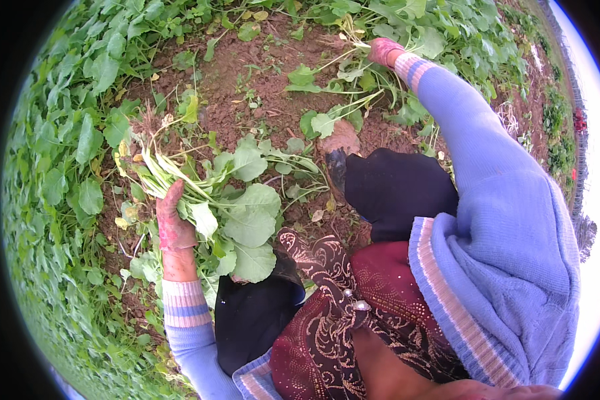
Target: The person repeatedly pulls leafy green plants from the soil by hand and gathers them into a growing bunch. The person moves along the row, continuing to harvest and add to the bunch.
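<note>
My left hand point(174, 217), in a soiled pinkish glove, is closed around a bunch of leafy green plants point(252, 215). Their pale stems and roots point up and away from me, while the broad leaves hang toward my left leg. Stretched out to the far right, my right hand point(384, 51), in a matching glove, grips the pale stems of another leafy plant point(352, 37) with roots showing. Leaves hide part of that hand's surroundings. Below it on the soil lie loose pulled plants point(337, 117), near my muddy boot point(337, 160).
Dense leafy crop point(55, 165) grows along the left, and more crop point(460, 30) stands at the upper right. Brown soil point(250, 70) with small weeds spreads between them. Several uprooted plants point(507, 117) lie at the right, and a fence point(577, 150) runs beyond.
</note>
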`<move>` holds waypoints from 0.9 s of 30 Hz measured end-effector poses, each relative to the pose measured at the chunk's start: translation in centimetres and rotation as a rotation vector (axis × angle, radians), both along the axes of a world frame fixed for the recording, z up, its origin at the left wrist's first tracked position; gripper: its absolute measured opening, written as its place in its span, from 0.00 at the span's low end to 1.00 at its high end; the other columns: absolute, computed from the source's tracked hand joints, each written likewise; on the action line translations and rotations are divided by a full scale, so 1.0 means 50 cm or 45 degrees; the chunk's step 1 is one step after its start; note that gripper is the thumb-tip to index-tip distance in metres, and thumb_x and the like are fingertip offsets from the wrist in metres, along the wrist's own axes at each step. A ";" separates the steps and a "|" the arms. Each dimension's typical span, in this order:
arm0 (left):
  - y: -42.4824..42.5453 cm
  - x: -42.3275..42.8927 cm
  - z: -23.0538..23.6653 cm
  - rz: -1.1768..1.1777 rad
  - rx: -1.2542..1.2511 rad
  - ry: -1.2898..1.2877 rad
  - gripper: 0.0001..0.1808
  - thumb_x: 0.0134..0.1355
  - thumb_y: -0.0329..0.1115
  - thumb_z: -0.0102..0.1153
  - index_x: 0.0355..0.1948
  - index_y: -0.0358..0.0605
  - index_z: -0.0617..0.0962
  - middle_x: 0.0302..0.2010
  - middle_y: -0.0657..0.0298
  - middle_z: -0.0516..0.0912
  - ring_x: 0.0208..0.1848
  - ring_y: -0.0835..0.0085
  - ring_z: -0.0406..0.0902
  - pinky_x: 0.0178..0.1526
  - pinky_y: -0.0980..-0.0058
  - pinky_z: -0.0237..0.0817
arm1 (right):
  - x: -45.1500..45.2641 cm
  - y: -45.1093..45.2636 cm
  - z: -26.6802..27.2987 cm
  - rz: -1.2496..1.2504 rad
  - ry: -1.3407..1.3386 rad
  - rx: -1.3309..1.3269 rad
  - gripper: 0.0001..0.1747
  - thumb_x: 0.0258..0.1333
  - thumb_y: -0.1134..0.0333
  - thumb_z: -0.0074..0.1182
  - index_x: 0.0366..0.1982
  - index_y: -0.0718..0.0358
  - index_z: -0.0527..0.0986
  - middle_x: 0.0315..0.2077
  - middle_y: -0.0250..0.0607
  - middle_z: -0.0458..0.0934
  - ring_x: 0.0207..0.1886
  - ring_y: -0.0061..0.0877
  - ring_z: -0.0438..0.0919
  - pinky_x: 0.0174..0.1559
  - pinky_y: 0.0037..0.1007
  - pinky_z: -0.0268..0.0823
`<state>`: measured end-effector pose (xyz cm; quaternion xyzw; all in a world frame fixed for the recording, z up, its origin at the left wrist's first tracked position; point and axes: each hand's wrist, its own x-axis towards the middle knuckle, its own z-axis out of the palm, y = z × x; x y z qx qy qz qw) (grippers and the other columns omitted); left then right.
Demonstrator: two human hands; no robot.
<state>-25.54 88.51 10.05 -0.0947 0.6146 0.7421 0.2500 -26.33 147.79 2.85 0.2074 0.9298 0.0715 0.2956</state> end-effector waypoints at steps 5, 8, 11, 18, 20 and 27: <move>-0.017 0.022 0.106 0.159 0.087 0.008 0.18 0.59 0.38 0.57 0.46 0.37 0.78 0.42 0.62 0.81 0.46 0.72 0.77 0.51 0.74 0.68 | 0.133 0.067 0.107 -0.177 0.650 -0.294 0.20 0.53 0.59 0.53 0.44 0.64 0.76 0.36 0.52 0.80 0.39 0.39 0.80 0.46 0.37 0.70; -0.002 0.005 0.200 0.169 0.088 0.166 0.17 0.59 0.35 0.58 0.47 0.38 0.78 0.43 0.61 0.81 0.46 0.72 0.77 0.51 0.72 0.68 | 0.125 0.116 0.219 -0.258 0.930 -0.387 0.24 0.51 0.53 0.56 0.44 0.65 0.76 0.36 0.52 0.81 0.39 0.39 0.80 0.44 0.36 0.70; 0.043 -0.019 0.295 0.092 0.134 0.266 0.17 0.55 0.31 0.60 0.47 0.39 0.76 0.40 0.62 0.82 0.40 0.70 0.80 0.46 0.72 0.72 | 0.056 0.102 0.370 -0.326 1.124 -0.448 0.25 0.52 0.51 0.58 0.42 0.66 0.76 0.32 0.43 0.82 0.37 0.29 0.80 0.40 0.32 0.71; 0.232 -0.052 0.505 0.004 -0.018 0.654 0.27 0.47 0.24 0.67 0.51 0.37 0.74 0.42 0.60 0.82 0.39 0.72 0.79 0.45 0.75 0.71 | -0.062 -0.261 0.690 0.269 1.287 -1.573 0.24 0.54 0.51 0.60 0.42 0.65 0.77 0.35 0.38 0.81 0.39 0.24 0.78 0.48 0.26 0.68; 0.292 -0.044 0.527 0.091 -0.120 0.822 0.29 0.46 0.26 0.68 0.51 0.36 0.73 0.42 0.59 0.82 0.40 0.71 0.80 0.45 0.75 0.71 | -0.071 -0.372 0.707 0.451 1.261 -1.179 0.20 0.53 0.55 0.59 0.43 0.62 0.77 0.33 0.41 0.81 0.39 0.30 0.78 0.48 0.28 0.69; 0.323 -0.047 0.447 0.214 -0.136 0.816 0.45 0.42 0.30 0.68 0.61 0.32 0.58 0.44 0.50 0.80 0.43 0.66 0.79 0.47 0.72 0.70 | -0.107 -0.533 0.559 0.988 1.127 -0.906 0.18 0.45 0.75 0.55 0.43 0.63 0.76 0.36 0.46 0.80 0.39 0.35 0.80 0.41 0.32 0.72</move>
